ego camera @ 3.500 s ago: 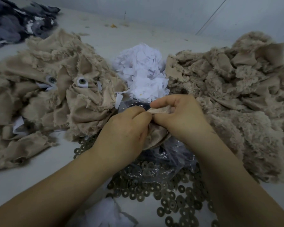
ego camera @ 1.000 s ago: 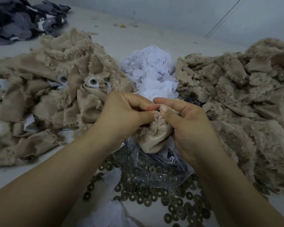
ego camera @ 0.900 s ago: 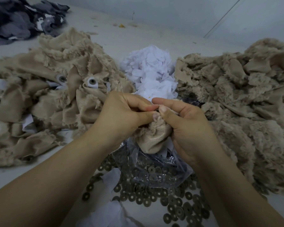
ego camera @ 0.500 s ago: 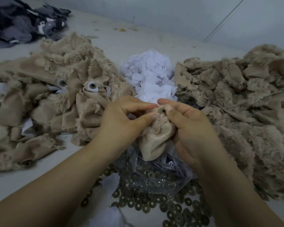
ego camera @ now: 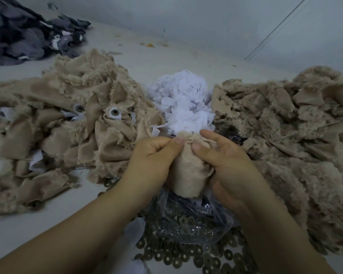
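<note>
Both my left hand and right hand pinch tan fabric piece; its top edge at 12 o'clock hides under fingertips.

Nothing in the view can be read: no writing, label, brand, number or sign. The tan fabric piece shows only plain weave and fuzzy pile. The white scraps look blank, and the clear plastic bag carries no legible print.
</note>
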The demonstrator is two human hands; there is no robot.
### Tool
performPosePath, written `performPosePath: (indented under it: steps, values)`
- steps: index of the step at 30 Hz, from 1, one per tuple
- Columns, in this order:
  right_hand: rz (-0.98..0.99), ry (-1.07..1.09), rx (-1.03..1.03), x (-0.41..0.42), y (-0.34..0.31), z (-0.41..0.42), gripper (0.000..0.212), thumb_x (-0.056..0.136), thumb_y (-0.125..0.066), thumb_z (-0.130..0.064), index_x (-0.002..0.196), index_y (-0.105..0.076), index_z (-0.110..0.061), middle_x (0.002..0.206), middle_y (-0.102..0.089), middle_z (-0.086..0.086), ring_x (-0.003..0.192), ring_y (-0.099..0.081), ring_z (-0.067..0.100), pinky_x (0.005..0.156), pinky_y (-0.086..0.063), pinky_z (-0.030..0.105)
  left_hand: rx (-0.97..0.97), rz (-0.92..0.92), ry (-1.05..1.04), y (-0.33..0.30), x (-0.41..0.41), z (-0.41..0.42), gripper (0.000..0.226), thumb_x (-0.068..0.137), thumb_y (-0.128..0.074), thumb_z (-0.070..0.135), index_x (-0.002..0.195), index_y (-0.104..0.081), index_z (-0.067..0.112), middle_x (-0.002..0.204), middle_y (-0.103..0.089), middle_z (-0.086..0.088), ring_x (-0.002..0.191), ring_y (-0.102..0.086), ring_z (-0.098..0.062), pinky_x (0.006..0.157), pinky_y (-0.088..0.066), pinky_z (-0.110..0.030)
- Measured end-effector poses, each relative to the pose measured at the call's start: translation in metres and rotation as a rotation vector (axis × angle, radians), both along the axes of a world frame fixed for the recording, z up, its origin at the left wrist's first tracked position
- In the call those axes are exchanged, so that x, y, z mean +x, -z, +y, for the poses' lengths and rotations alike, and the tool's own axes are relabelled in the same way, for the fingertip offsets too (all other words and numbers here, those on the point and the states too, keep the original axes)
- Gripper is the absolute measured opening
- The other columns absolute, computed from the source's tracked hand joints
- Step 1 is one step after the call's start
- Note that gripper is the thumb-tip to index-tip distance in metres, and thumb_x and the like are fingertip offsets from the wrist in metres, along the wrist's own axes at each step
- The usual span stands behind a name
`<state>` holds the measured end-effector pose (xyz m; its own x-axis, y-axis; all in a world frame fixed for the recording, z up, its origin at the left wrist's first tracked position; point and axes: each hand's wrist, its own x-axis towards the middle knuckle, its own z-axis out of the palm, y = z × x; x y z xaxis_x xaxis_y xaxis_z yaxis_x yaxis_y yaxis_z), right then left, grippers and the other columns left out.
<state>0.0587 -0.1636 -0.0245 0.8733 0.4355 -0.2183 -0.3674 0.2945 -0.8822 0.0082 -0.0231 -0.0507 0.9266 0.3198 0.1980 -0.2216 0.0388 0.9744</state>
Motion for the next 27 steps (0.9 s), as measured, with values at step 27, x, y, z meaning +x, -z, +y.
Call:
performPosePath:
  steps: [27]
  values:
    - [-0.745,0.428,-0.84,0.03,0.003,-0.03,0.011,0.092,-0.061,-0.017,0.092,-0.061,-0.028,0.074,-0.072,-0.003,0.067,-0.071,0.014,0.061,-0.056,0.034,-0.209,-0.014,-0.042,0.012,0.007,0.025,0.013,0.075,-0.075,0.027,0.066,-0.071,0.017,0.062,-0.064,-0.002,0.061,-0.057,-0.012,0.059,-0.049,-0.021]
